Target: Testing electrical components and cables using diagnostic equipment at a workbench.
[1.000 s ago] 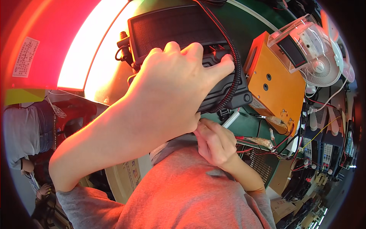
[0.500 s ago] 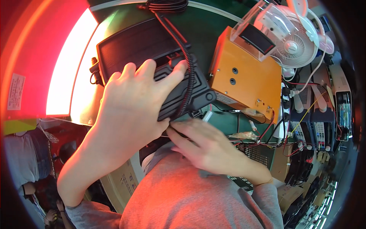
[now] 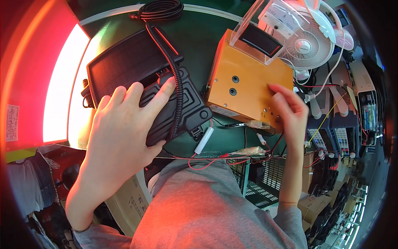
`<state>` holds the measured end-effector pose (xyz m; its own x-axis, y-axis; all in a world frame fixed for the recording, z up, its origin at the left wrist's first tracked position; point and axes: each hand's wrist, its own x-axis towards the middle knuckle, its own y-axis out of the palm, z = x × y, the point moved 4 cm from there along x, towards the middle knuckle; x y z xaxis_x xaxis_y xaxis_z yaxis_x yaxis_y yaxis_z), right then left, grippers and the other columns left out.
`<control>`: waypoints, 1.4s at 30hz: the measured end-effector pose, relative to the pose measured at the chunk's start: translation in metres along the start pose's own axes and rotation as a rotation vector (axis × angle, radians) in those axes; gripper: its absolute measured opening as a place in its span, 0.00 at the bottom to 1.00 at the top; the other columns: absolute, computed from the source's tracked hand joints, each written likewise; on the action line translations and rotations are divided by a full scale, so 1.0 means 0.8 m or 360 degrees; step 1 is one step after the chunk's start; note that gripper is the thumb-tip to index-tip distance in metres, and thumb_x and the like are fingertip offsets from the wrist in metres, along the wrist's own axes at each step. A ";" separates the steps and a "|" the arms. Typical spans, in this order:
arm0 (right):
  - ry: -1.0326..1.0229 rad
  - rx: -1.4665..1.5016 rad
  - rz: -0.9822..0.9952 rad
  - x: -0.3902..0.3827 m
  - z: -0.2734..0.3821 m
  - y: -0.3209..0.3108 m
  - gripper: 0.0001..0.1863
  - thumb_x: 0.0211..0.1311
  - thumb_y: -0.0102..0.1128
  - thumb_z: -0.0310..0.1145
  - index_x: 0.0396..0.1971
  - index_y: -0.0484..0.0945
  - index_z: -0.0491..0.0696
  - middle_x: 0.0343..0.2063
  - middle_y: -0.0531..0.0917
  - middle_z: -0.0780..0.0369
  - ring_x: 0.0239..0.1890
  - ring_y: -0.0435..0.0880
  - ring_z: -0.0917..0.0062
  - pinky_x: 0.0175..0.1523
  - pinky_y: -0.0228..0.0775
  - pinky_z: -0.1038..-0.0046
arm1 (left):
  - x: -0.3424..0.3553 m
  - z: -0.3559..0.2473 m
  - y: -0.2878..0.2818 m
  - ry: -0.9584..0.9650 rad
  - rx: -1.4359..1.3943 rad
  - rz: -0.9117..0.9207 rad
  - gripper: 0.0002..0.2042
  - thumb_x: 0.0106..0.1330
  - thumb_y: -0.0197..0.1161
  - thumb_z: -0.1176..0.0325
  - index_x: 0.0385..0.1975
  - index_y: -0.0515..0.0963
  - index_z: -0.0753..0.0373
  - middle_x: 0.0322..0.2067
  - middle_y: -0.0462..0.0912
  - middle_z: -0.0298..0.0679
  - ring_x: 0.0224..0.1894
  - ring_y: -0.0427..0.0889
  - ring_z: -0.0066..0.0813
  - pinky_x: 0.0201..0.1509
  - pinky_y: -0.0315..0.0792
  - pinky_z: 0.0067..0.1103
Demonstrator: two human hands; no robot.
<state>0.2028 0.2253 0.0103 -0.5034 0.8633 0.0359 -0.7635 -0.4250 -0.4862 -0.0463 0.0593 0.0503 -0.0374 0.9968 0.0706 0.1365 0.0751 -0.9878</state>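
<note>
A black plastic case point(image 3: 190, 92) with raised ribs and corner latches lies tilted on the green bench, next to a dark flat panel point(image 3: 124, 62). My left hand point(image 3: 120, 128) spreads across the case and grips it, thumb at the near edge and fingers over the far side. A black corrugated cable point(image 3: 179, 99) runs over the case beside my index finger. My right hand point(image 3: 292, 110) is at the right end of an orange metal box point(image 3: 248, 74), near its small toggle switches point(image 3: 266, 111). Its fingers are loosely bent and apart, with nothing visible in them.
A white connector point(image 3: 204, 140) with red wires and taped clips point(image 3: 248, 152) lies along the bench's near edge. A clear cover with a dark display point(image 3: 261, 39) tops the box. Behind it stands a white fan point(image 3: 304, 47). Bench instruments point(image 3: 331, 124) are on the right. Coiled cable point(image 3: 161, 9) lies at the back.
My right hand has left the near edge of the black case and moved right to the orange box. My left hand stays on the case. The whole view has shifted slightly.
</note>
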 end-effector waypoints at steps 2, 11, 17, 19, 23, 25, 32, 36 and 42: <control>0.0065 0.0309 -0.0386 0.000 0.001 -0.022 0.17 0.58 0.55 0.26 0.49 0.73 0.41 0.48 0.77 0.60 0.51 0.73 0.78 0.57 0.62 0.76 | 0.002 0.000 0.000 0.0018 -0.0025 -0.0029 0.45 0.30 0.74 0.67 0.59 0.64 0.55 0.35 0.66 0.42 0.37 0.69 0.40 0.42 0.67 0.31; -0.1739 -0.0547 0.0036 -0.135 0.088 0.137 0.10 0.48 0.53 0.30 0.30 0.77 0.40 0.38 0.80 0.56 0.40 0.79 0.67 0.46 0.72 0.70 | 0.008 -0.007 -0.006 -0.0075 0.0048 -0.0036 0.43 0.28 0.73 0.67 0.55 0.66 0.58 0.39 0.68 0.46 0.42 0.70 0.45 0.44 0.66 0.34; -0.1221 -0.0702 0.0248 -0.098 0.086 0.217 0.15 0.44 0.54 0.32 0.34 0.70 0.41 0.28 0.72 0.60 0.32 0.75 0.72 0.37 0.69 0.74 | 0.009 -0.011 -0.002 -0.0014 -0.0019 -0.0092 0.43 0.26 0.73 0.65 0.53 0.67 0.62 0.33 0.65 0.44 0.36 0.69 0.42 0.41 0.65 0.33; -0.1190 -0.0551 0.0038 -0.099 0.082 0.214 0.11 0.45 0.53 0.30 0.29 0.68 0.43 0.23 0.68 0.61 0.27 0.73 0.74 0.32 0.68 0.74 | 0.010 -0.009 -0.003 -0.0006 -0.0008 -0.0098 0.43 0.26 0.72 0.64 0.53 0.67 0.61 0.32 0.65 0.43 0.36 0.68 0.42 0.40 0.64 0.32; -0.1285 -0.0368 0.0075 -0.095 0.078 0.223 0.09 0.44 0.53 0.28 0.28 0.67 0.43 0.23 0.69 0.60 0.25 0.74 0.71 0.30 0.68 0.72 | 0.007 -0.005 -0.003 -0.0007 0.0009 -0.0075 0.43 0.25 0.72 0.62 0.52 0.67 0.61 0.31 0.64 0.42 0.35 0.68 0.40 0.39 0.63 0.31; -0.1166 -0.0082 0.0184 -0.087 0.077 0.224 0.08 0.46 0.55 0.25 0.25 0.65 0.43 0.22 0.69 0.58 0.24 0.73 0.68 0.29 0.66 0.70 | 0.007 -0.004 -0.003 -0.0016 0.0016 -0.0073 0.43 0.25 0.72 0.62 0.52 0.67 0.61 0.31 0.64 0.42 0.35 0.69 0.40 0.39 0.63 0.31; -0.0874 0.0340 0.0423 -0.084 0.073 0.201 0.12 0.54 0.58 0.24 0.20 0.62 0.43 0.19 0.69 0.57 0.24 0.72 0.63 0.28 0.65 0.68 | 0.006 -0.012 -0.004 0.0035 -0.0036 -0.0069 0.43 0.25 0.73 0.61 0.53 0.68 0.58 0.32 0.65 0.40 0.35 0.69 0.37 0.37 0.62 0.29; -0.1016 0.0680 0.0562 -0.098 0.116 0.141 0.13 0.52 0.60 0.28 0.23 0.62 0.43 0.19 0.69 0.58 0.24 0.72 0.61 0.28 0.65 0.65 | 0.007 -0.013 -0.007 0.0043 -0.0031 0.0016 0.43 0.27 0.74 0.62 0.54 0.68 0.56 0.32 0.65 0.39 0.36 0.68 0.36 0.37 0.61 0.28; -0.0631 -0.0258 0.0261 -0.090 0.091 0.021 0.12 0.49 0.65 0.33 0.34 0.78 0.44 0.33 0.78 0.60 0.33 0.78 0.67 0.36 0.71 0.71 | 0.001 -0.009 -0.005 -0.0032 0.0033 0.0021 0.44 0.27 0.75 0.61 0.54 0.68 0.56 0.32 0.65 0.39 0.36 0.68 0.35 0.38 0.61 0.28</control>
<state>0.1968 0.1358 0.0632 -0.7523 0.6040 0.2630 -0.6036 -0.4720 -0.6425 -0.0399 0.0603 0.0556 -0.0556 0.9969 0.0550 0.1164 0.0612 -0.9913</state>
